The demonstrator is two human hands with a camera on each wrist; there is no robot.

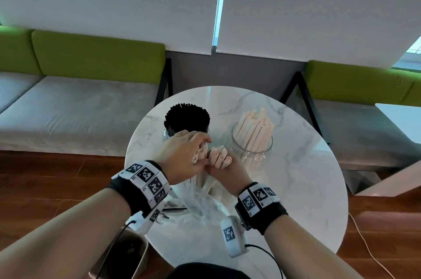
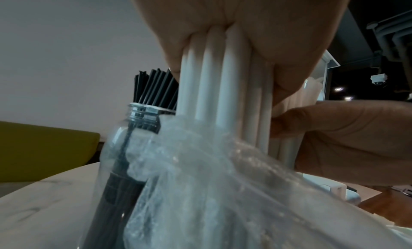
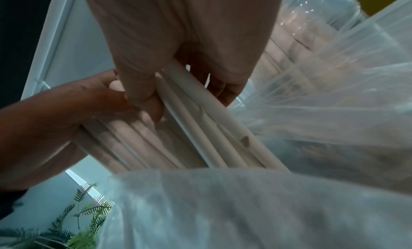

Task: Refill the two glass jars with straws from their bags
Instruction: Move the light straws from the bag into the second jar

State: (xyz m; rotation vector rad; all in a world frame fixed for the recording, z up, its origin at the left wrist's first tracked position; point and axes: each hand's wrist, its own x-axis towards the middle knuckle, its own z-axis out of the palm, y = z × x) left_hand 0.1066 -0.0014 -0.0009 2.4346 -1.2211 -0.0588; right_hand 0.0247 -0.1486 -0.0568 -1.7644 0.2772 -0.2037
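Over the marble desk (image 1: 296,187), pale straws (image 1: 219,157) upright, ends skyward, left hand (image 1: 184,155) and right hand (image 1: 225,171) each wrapped tight around a bunch, clear bag (image 1: 200,203) below.

Black wristbands (image 1: 145,189) carry white square-coded tags, cabled camera pods (image 1: 232,236).

Round marble table (image 1: 296,187) carries two jars (image 1: 251,148), bag (image 1: 200,203).
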